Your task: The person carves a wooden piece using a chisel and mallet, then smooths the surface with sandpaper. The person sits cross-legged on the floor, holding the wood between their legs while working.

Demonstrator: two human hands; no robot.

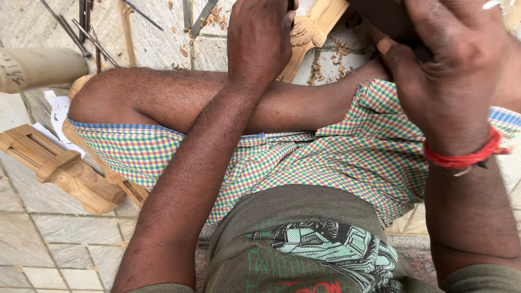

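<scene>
Carved pale wooden piece (313, 33) lies on the stone floor at top centre, slanting up to the right, figure relief cut in its middle, just past the bent leg. Wood chips (325, 68) scattered beside it. Left hand (259, 38) fisted over it, gripping a thin dark tool (291, 5) whose top barely shows at the frame edge; tool tip hidden. Right hand (450, 70) at top right, fingers curled inward, red thread band (467, 157) on the wrist; cannot tell what it holds, palm side hidden. Checked cloth (304, 157) in green, orange and blue covers the lap. Left side: wooden frame block (59, 168) on the tiles, white paper scraps (58, 116) near it, a pale cylinder (38, 68) with dark handwritten marks on its end. Metal chisels (81, 30) lie top left.
</scene>
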